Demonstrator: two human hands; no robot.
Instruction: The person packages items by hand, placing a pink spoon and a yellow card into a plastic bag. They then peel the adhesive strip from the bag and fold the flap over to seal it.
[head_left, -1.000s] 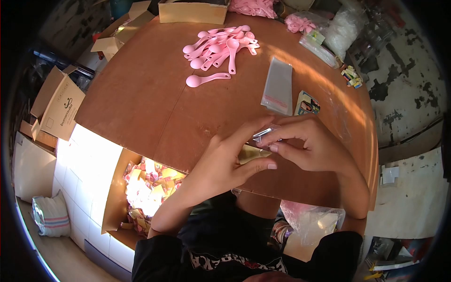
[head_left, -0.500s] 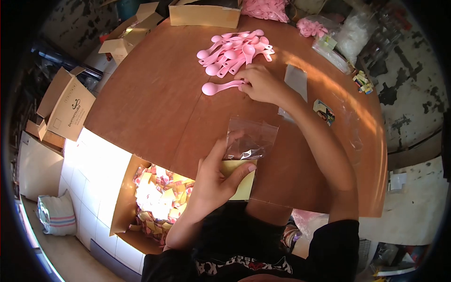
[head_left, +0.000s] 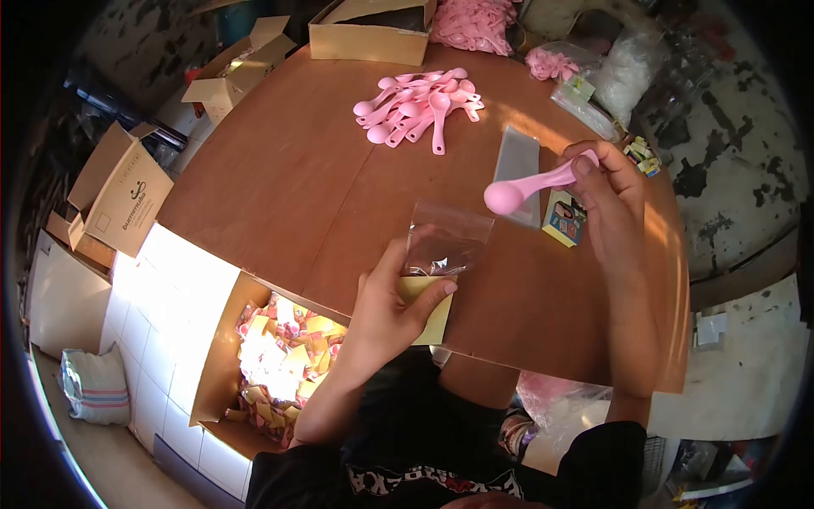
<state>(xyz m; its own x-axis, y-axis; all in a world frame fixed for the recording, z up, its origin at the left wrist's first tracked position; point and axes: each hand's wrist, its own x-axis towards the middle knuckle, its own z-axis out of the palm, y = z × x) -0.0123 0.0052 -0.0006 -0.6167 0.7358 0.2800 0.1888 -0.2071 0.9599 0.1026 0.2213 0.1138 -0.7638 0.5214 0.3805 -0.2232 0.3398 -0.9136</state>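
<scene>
Nearest the camera, below the near edge of the bench, an open brown cardboard carton [head_left: 222, 339] holds a heap of yellow and pink packets.

The left hand [head_left: 386, 310] rests at the near edge of the round brown wooden bench [head_left: 280, 187]. Its grip is closed: thumb and fingers pinch the near end of a clear plastic bag [head_left: 448, 242] together with a yellow paper card [head_left: 434, 318]. The bag lies flat on the bench, its far end pointing away from the person. Whether the card sits inside the bag or behind it cannot be determined.

The right hand [head_left: 615, 204] is raised above the right side of the bench. Its grip is closed on the handle of a single pink plastic spoon [head_left: 530, 187]. The spoon bowl points left and is just beyond the far end of the bag, apart from it.

Under and beside the spoon lie a flat stack of clear plastic sleeves [head_left: 517, 157] and a small printed colour card [head_left: 564, 218].

Further out, a loose pile of pink plastic spoons [head_left: 420, 106] lies on the bench. At the far edge stands a shallow tan cardboard box [head_left: 369, 38].
</scene>
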